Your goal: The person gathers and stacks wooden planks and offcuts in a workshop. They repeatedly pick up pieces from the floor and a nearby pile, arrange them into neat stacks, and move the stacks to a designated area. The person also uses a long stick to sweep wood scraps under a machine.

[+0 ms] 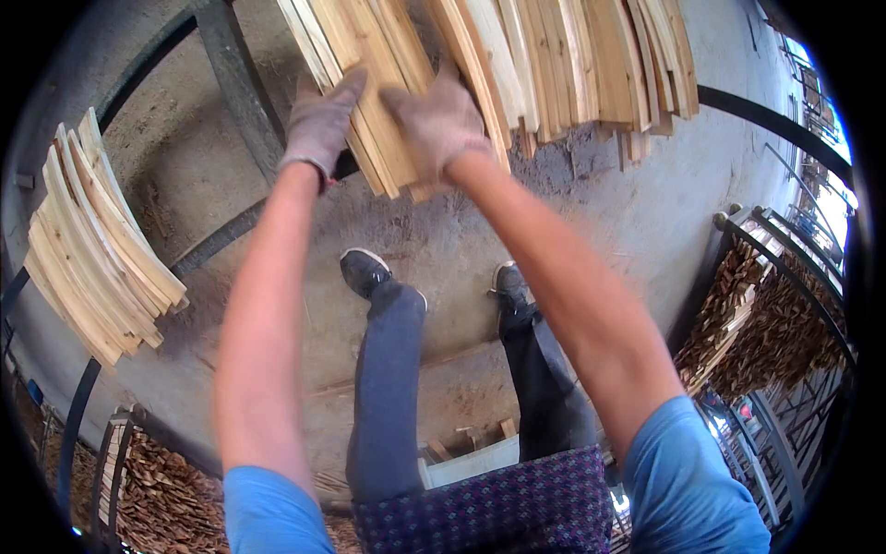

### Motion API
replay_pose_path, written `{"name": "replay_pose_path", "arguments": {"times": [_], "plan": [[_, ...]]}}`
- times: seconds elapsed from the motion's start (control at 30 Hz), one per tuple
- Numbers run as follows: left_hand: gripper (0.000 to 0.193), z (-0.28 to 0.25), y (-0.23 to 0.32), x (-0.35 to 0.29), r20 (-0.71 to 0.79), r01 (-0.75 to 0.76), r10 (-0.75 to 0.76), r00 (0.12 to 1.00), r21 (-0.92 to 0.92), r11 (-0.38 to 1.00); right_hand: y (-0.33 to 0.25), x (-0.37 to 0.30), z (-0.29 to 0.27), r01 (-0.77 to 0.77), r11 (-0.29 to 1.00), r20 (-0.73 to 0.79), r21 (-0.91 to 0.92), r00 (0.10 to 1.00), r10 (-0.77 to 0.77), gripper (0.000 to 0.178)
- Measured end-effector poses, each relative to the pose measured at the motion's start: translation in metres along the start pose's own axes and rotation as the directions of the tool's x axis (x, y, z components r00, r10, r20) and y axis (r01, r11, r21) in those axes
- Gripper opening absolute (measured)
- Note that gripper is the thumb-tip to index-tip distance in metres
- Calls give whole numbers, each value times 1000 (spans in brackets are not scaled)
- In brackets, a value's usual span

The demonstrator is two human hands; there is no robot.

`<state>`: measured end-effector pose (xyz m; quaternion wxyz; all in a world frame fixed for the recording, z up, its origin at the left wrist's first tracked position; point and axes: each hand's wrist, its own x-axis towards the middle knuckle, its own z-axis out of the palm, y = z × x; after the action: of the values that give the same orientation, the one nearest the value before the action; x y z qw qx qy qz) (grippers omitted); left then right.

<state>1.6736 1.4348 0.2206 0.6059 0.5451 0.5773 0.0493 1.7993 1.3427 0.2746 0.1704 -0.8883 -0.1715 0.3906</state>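
Both my hands wear pale, dirty work gloves and grip a small bunch of long, thin wooden slats (380, 120). My left hand (320, 122) is closed on the bunch's left side, its thumb lying over the wood and its other fingers partly hidden. From the right side, my right hand (439, 125) clasps the same bunch near its close end, thumb on top. Right beside that hand lies a wider row of similar slats (581, 65), their ends uneven. The far ends of the held slats run out of view at the top.
A dark metal rail (771, 120) passes beneath the wood. Another stack of slats (97, 245) rests on the frame at left. Racks full of wood pieces stand at lower right (784, 314) and lower left (171, 485). My shoes (365, 270) are on the concrete floor (443, 235).
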Motion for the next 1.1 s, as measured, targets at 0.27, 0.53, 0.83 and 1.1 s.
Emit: {"name": "replay_pose_path", "arguments": {"times": [0.27,0.53,0.83,1.1], "plan": [[85,-39,-76,-166,-210,-15,75,975,271,962,60,-175,1,603,748,333,-278,791,-514,69],[76,-127,-264,-549,-243,725,-683,688,198,660,127,-366,-94,726,469,862,-503,382,332,55],[74,-9,-210,-836,97,877,-906,412,-313,365,-90,-428,-39,830,491,898,-267,399,-187,28],[72,-3,-98,-852,40,623,-839,542,-690,370,-171,-389,28,941,178,920,-288,324,-222,32]]}}
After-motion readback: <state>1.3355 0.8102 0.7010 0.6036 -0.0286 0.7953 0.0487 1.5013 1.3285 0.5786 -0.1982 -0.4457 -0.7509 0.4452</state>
